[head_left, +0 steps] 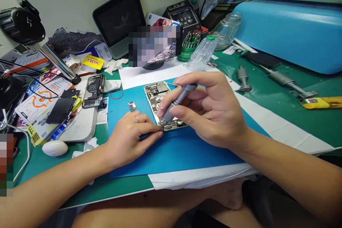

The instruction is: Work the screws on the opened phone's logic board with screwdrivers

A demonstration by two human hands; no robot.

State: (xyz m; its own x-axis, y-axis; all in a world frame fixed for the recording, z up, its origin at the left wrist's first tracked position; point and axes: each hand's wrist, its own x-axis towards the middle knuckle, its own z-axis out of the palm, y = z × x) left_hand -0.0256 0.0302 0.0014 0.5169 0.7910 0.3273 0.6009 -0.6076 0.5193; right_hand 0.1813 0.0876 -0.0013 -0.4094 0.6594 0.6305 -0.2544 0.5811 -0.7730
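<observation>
grey screwdriver (176, 104) in grasp of right hand (215, 114); left hand (129, 133) at phone (157, 91), grip unclear

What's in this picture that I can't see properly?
In the head view:
Part of the opened phone: covered by the right hand.
What the tip of the screwdriver meets: too small.
Anything under the left hand: covered by it.
Most of the lit screen: blurred into blocks.

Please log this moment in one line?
right hand: holds grey ribbed screwdriver; left hand: at corner of opened pale-framed phone; phone: on flat blue mat
</observation>
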